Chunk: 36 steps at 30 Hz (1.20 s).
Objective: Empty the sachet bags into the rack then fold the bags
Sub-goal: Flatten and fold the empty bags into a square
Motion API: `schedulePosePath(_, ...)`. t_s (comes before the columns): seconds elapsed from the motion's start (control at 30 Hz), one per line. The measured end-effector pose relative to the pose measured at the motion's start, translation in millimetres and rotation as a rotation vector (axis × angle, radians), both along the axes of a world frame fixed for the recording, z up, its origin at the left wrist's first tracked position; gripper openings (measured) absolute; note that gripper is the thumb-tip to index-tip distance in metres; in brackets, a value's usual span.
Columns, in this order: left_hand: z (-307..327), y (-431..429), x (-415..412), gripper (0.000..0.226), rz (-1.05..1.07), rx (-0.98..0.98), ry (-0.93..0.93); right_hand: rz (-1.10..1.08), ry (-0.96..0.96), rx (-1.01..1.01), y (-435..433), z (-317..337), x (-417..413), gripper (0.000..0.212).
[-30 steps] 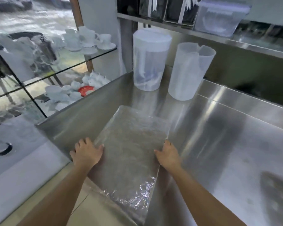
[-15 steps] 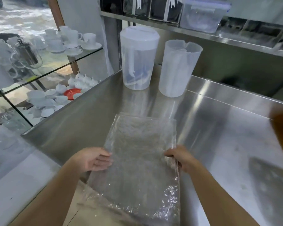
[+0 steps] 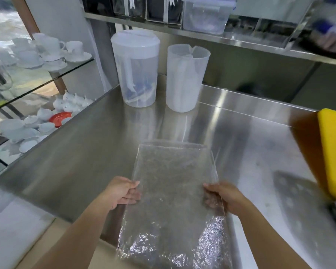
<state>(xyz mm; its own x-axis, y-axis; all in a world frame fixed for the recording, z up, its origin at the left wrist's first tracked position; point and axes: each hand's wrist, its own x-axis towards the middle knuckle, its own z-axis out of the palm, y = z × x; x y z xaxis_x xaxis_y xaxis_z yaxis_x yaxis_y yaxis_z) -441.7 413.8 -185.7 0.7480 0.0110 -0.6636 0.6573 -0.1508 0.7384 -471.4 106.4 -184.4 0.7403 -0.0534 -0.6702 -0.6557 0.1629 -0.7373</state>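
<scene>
A clear, crinkled plastic bag lies flat on the stainless steel counter, its near end hanging over the front edge. My left hand pinches the bag's left edge, thumb on top and fingers under the film. My right hand grips the right edge the same way, fingers visible through the plastic. The bag looks empty. No sachets are in sight.
Two translucent plastic jugs stand at the back, one lidded and one open. A yellow block sits at the right edge. A steel shelf holds clear containers. Glass shelves with white cups are on the left.
Both hands went from pressing flat beside the bag to gripping its side edges. The bag has slid nearer and to the right, and the view has tilted up.
</scene>
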Motion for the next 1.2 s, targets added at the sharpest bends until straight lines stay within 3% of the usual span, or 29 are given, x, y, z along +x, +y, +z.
schedulePosePath(0.13, 2.5, -6.4, -2.6, 0.023, 0.025, 0.03, -0.02, 0.005, -0.025, 0.0, -3.8, -0.9, -1.5, 0.02)
schedulePosePath(0.33, 3.5, -1.6, -5.1, 0.007, 0.029, -0.01, 0.001, 0.109, -0.039, -0.076, -4.5, -0.7, -2.2, 0.013)
schedulePosePath(0.4, 6.7, 1.0, -5.9, 0.014, 0.0, -0.054, 0.019, 0.134, -0.039, -0.113, -3.4, -1.9, -1.1, 0.009)
schedulePosePath(0.53, 13.3, 1.1, -10.1, 0.007, 0.016, -0.126, 0.048, 0.19, -0.035, -0.203, -2.2, -3.1, 0.8, 0.035)
schedulePosePath(0.8, 7.9, -0.7, -15.1, 0.004, 0.048, -0.068, -0.022, 0.109, -0.04, -0.103, -5.6, -2.7, -3.5, 0.008)
schedulePosePath(0.97, 11.1, 2.4, -17.7, 0.011, -0.005, -0.085, -0.045, 0.091, -0.068, -0.148, -3.8, -4.8, -6.3, 0.012)
schedulePosePath(1.2, 10.5, -1.9, -21.1, 0.018, -0.01, -0.054, -0.078, 0.138, -0.048, -0.05, -10.8, 0.7, -12.9, 0.012)
